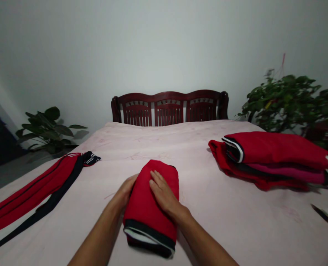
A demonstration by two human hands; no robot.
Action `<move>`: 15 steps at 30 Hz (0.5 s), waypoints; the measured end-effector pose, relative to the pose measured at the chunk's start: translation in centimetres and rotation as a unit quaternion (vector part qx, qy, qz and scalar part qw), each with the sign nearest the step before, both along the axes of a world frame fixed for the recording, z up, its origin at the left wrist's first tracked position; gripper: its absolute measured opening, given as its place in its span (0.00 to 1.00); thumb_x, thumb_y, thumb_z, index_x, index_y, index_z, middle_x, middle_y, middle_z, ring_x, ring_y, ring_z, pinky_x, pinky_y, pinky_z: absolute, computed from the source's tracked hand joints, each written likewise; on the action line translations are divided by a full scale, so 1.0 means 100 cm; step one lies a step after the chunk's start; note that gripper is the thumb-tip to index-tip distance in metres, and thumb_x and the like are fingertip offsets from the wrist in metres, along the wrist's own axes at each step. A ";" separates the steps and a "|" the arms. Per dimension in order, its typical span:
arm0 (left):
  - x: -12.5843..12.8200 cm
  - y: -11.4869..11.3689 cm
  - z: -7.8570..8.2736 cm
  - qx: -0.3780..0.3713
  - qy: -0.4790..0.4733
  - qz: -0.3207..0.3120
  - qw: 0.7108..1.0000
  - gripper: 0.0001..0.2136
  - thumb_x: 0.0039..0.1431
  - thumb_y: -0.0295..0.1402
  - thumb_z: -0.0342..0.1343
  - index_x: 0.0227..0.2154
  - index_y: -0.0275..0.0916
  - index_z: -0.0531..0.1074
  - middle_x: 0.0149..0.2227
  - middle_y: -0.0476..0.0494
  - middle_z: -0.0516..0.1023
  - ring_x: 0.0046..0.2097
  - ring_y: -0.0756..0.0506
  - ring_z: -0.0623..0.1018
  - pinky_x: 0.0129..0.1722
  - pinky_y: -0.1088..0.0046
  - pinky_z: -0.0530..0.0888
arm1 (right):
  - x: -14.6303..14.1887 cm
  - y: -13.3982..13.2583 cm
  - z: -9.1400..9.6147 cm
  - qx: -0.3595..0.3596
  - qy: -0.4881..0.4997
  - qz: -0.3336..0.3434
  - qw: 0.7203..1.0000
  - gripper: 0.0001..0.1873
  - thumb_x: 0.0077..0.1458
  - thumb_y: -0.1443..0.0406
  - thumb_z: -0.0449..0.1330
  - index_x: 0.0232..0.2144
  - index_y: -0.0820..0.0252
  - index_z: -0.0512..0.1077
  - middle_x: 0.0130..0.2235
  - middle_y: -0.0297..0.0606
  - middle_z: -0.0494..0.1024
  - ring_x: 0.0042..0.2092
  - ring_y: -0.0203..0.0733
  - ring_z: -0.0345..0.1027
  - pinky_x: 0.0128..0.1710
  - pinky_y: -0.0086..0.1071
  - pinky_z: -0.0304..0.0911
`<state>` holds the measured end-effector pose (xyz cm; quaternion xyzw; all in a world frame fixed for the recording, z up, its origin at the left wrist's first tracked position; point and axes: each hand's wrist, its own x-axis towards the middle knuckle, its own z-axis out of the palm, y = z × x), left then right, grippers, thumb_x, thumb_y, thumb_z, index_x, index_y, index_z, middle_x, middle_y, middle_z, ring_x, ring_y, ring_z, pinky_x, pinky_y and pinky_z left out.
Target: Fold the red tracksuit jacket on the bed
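Note:
A folded red garment (149,199) with dark and white trim at its near end is in front of me, over the pale pink bedspread. My left hand (126,190) holds its left side, and the fingers pass out of sight behind the cloth. On its top right lies my right hand (164,192), open, with the fingers stretched flat against the red fabric.
Folded red and magenta clothes (277,147) are stacked at the right. Red garments with navy and white stripes (50,181) lie lengthwise at the left. Beyond the bedspread (158,140) stands a dark wooden chair back (169,107). Leafy plants (288,99) flank both sides.

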<state>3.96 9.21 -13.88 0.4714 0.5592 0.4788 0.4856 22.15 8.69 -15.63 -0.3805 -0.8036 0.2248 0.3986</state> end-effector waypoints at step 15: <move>0.019 -0.049 -0.047 0.023 0.632 -0.029 0.774 0.27 0.68 0.44 0.35 0.67 0.42 0.51 0.70 0.43 0.43 0.70 0.37 0.44 0.65 0.48 0.46 | -0.008 0.002 -0.019 0.159 -0.288 -0.019 0.944 0.28 0.59 0.76 0.74 0.58 0.68 0.70 0.60 0.39 0.46 0.58 0.55 0.26 0.60 0.45 0.24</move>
